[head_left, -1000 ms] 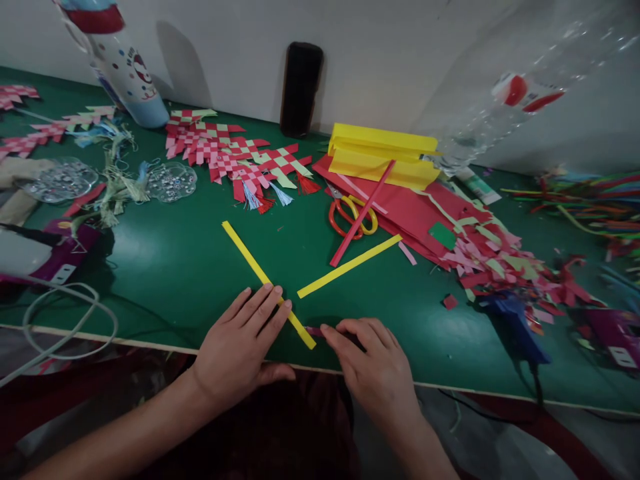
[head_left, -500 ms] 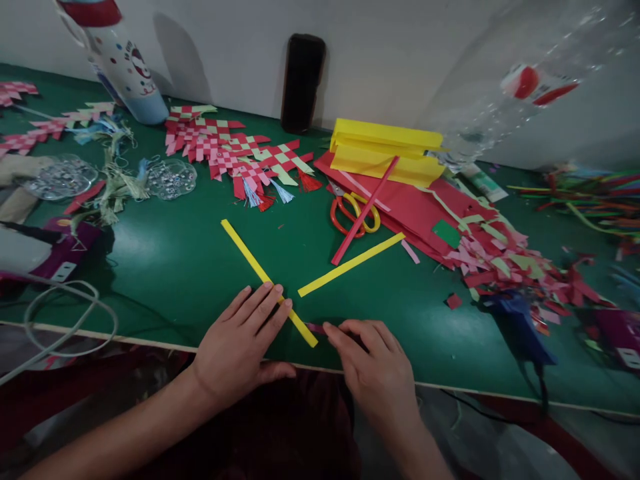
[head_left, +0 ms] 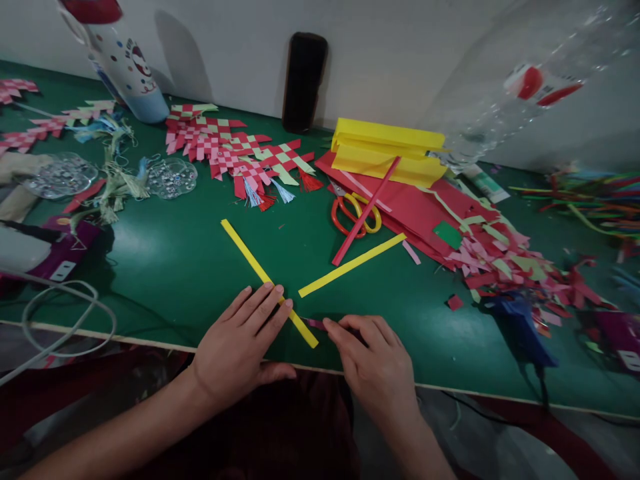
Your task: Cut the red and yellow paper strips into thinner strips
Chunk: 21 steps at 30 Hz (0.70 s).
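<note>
My left hand (head_left: pixel 245 340) lies flat with its fingers stretched out, the fingertips pressing a yellow paper strip (head_left: pixel 245 250) onto the green table. That strip slants from upper left to lower right, and part of it is hidden under the fingers. In a pinch, my right hand (head_left: pixel 373 353) holds a slim purple tool (head_left: pixel 316 324) with a thin tip, its exact kind unclear. The tool's tip is over the lower part of the strip. Just beyond the hands lies a second yellow paper strip (head_left: pixel 353 265), slanting the other way.
Scissors (head_left: pixel 354 212) lie partly under a red strip (head_left: pixel 367 210). Folded yellow paper (head_left: pixel 387 152) sits on red sheets (head_left: pixel 415 230), beside paper scraps (head_left: pixel 505 257). Woven paper pieces (head_left: pixel 220 143), a phone (head_left: pixel 304 83), a flask (head_left: pixel 130 73) and a plastic bottle (head_left: pixel 500 113) stand or lie farther back.
The purple tool's tip has shifted slightly left and away from me, onto the strip. My left hand and both yellow strips have stayed put.
</note>
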Tool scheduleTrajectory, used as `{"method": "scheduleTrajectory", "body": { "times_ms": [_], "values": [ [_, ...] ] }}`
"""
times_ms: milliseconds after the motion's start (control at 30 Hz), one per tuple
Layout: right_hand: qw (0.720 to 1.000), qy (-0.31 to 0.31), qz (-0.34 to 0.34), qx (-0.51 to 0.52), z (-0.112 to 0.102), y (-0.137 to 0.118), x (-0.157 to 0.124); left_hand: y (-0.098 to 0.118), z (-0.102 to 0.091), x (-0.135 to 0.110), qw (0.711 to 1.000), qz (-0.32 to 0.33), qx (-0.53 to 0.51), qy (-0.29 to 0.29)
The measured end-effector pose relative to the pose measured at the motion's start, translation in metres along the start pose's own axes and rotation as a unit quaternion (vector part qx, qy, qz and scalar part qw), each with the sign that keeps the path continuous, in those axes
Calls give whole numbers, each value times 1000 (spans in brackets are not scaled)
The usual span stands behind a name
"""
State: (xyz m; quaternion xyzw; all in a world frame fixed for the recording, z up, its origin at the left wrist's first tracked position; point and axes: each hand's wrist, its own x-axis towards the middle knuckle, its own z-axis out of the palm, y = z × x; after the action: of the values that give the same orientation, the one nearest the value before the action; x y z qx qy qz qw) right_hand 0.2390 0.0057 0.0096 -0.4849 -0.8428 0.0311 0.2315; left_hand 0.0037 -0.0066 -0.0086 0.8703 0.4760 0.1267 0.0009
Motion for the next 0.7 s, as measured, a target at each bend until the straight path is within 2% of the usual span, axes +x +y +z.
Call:
{"method": "scheduleTrajectory", "body": {
  "times_ms": [267, 700],
  "values": [
    [1000, -19, -10, 13, -1, -7, -2, 0, 1, 0, 999, 13, -8, 35],
    [1000, -10, -7, 1, 0, -7, -5, 0, 1, -1, 999, 14, -12, 41]
  ]
}}
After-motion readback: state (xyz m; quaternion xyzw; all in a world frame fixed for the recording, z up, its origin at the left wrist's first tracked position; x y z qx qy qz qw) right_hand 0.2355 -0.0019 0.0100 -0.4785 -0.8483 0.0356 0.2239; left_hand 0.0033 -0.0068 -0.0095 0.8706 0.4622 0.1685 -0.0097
